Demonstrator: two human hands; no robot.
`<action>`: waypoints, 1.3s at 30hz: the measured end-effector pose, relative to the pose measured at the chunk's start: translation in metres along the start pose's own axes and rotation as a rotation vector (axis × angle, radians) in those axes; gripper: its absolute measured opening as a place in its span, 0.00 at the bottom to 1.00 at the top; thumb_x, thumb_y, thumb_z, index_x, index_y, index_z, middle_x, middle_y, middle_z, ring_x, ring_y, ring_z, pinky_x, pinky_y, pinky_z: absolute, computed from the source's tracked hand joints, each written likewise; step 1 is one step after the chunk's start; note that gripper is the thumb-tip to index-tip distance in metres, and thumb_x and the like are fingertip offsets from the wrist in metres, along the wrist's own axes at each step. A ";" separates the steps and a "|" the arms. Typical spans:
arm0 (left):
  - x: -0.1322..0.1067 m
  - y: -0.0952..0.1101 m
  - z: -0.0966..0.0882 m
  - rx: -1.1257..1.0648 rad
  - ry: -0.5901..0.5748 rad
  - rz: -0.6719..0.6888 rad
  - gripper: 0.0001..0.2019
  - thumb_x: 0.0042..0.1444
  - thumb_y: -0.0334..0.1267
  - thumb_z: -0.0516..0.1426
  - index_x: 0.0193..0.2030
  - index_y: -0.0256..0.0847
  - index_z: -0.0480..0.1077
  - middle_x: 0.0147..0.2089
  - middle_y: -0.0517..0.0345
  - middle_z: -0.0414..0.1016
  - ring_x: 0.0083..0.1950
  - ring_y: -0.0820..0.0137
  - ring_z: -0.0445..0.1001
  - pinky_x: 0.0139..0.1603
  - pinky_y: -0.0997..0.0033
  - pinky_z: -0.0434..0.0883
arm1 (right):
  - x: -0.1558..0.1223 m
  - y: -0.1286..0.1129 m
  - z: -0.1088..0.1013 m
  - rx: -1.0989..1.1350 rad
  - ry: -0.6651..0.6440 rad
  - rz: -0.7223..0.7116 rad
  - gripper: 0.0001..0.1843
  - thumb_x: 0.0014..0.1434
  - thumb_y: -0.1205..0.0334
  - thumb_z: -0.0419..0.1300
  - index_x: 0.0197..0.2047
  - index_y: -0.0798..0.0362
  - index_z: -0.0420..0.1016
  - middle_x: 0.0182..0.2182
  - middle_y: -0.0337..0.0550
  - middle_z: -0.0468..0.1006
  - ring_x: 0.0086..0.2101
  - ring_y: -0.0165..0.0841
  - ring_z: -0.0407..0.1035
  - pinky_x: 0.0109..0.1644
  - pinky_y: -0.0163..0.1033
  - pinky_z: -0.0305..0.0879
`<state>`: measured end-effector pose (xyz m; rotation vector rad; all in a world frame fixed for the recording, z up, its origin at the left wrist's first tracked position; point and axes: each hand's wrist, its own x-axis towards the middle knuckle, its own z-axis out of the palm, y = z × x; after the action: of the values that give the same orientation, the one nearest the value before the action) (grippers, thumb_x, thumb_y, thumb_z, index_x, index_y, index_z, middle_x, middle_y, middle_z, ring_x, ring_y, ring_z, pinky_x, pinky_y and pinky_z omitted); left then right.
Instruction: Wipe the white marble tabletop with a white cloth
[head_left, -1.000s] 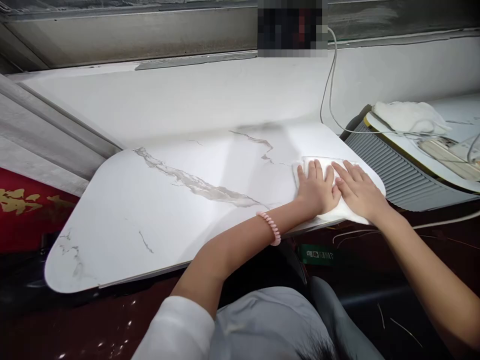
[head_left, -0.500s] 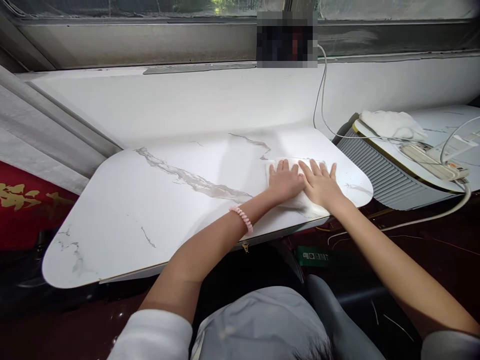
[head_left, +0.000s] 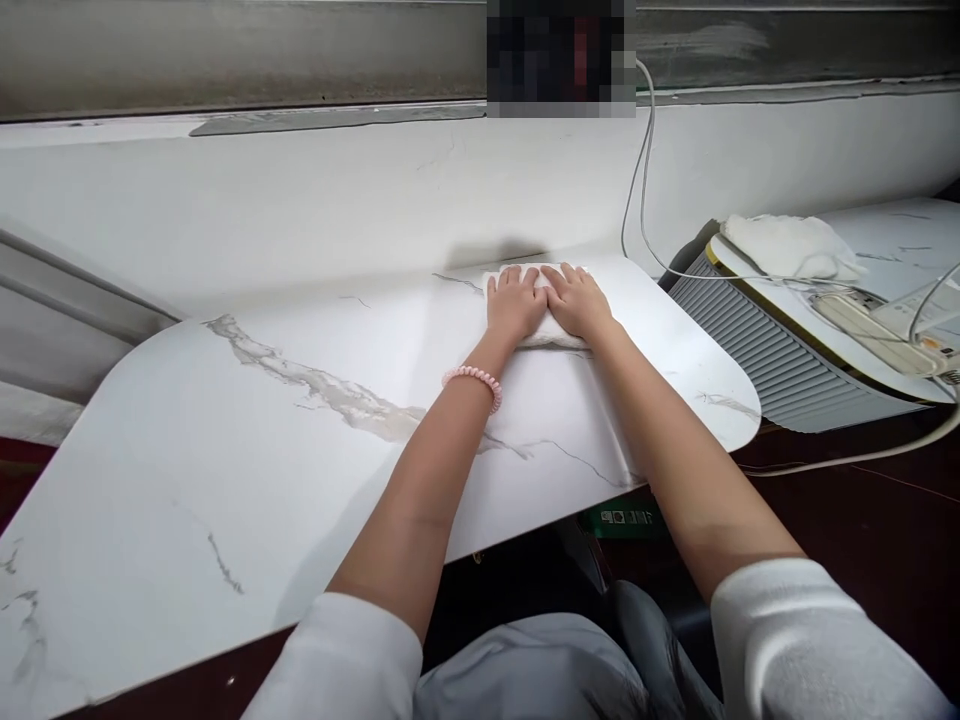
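Both my hands press down side by side on a folded white cloth (head_left: 553,333), close to the back edge of a white marble-patterned tabletop (head_left: 300,480). My left hand (head_left: 516,300) lies with its fingers stretched forward over the cloth's left part. A pink coiled band (head_left: 480,375) circles that wrist. On the right part, my right hand (head_left: 577,298) has its fingers extended too, and the thumbs nearly meet. Most of the cloth is hidden under the palms; its front edge shows below them.
To the right, a ribbed-side cabinet (head_left: 780,350) carries another white cloth (head_left: 791,247) and a power strip (head_left: 874,325). White cables (head_left: 646,180) run down the wall (head_left: 337,190). Below the table's front edge lies a green box (head_left: 626,518).
My hands and the cloth have slid away from the table's front edge toward the back, and somewhat left. The head view has tilted down and moved nearer.
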<state>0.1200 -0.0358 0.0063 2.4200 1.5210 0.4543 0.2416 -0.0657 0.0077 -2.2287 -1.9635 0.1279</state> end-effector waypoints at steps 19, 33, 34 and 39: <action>0.011 -0.021 -0.008 0.022 0.014 -0.068 0.26 0.70 0.39 0.41 0.72 0.41 0.60 0.76 0.48 0.56 0.77 0.61 0.51 0.77 0.52 0.47 | 0.032 -0.019 0.009 -0.023 0.025 -0.118 0.32 0.72 0.58 0.41 0.76 0.56 0.51 0.74 0.57 0.51 0.72 0.51 0.44 0.72 0.60 0.44; -0.211 -0.006 -0.034 0.114 -0.111 0.125 0.27 0.71 0.38 0.45 0.74 0.36 0.56 0.77 0.38 0.51 0.78 0.53 0.47 0.77 0.42 0.46 | -0.199 -0.067 0.019 -0.093 0.136 -0.124 0.32 0.71 0.58 0.43 0.73 0.63 0.57 0.71 0.67 0.57 0.70 0.54 0.51 0.71 0.61 0.48; -0.225 -0.007 -0.035 0.120 -0.106 0.136 0.27 0.70 0.38 0.45 0.74 0.35 0.56 0.77 0.36 0.52 0.78 0.52 0.47 0.76 0.41 0.46 | -0.211 -0.071 0.021 -0.090 0.147 -0.135 0.32 0.71 0.58 0.43 0.73 0.62 0.58 0.71 0.67 0.57 0.70 0.54 0.51 0.71 0.61 0.48; -0.264 -0.020 -0.042 0.145 -0.058 0.160 0.26 0.71 0.37 0.43 0.73 0.34 0.57 0.76 0.35 0.53 0.78 0.50 0.48 0.75 0.38 0.50 | -0.236 -0.091 0.023 -0.074 0.158 -0.193 0.31 0.70 0.58 0.45 0.73 0.61 0.60 0.70 0.65 0.59 0.70 0.53 0.52 0.71 0.61 0.49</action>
<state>-0.0198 -0.2641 0.0035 2.6537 1.3874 0.3106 0.1180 -0.2867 -0.0098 -2.0074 -2.1119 -0.1439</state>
